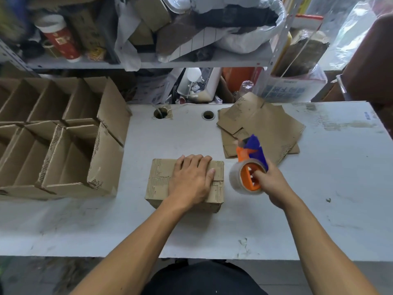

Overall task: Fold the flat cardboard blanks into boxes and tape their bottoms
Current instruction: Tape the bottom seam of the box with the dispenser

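The fingers of the left hand (pixel 191 177) lie straight and close together, pressed flat on the closed bottom flaps of the box (pixel 185 184). The thumb reaches toward the seam where the two flaps meet. The fingers of the right hand (pixel 271 184) are curled into the orange core of the tape dispenser (pixel 248 171), gripping it from the side; the individual fingertips are partly hidden inside the core. The dispenser hangs just beside the right edge of the box, apart from it, with its blue blade guard pointing away from the person.

The box stands bottom-up near the middle of the table (pixel 319 209), directly ahead of the person. No tape is visible on its seam, so the taping step appears not yet done.

Handling: the cardboard is corrugated, light and fairly stiff, but the flaps are likely to spring open if released. Hold them down with a flat palm across the seam, clear of the tape path. An empty box this light may slide on the smooth tabletop under the pull of the tape.

A stack of flat blanks (pixel 261 128) lies at the far right of the box. Finished boxes (pixel 70 150) stand open in rows at the left.
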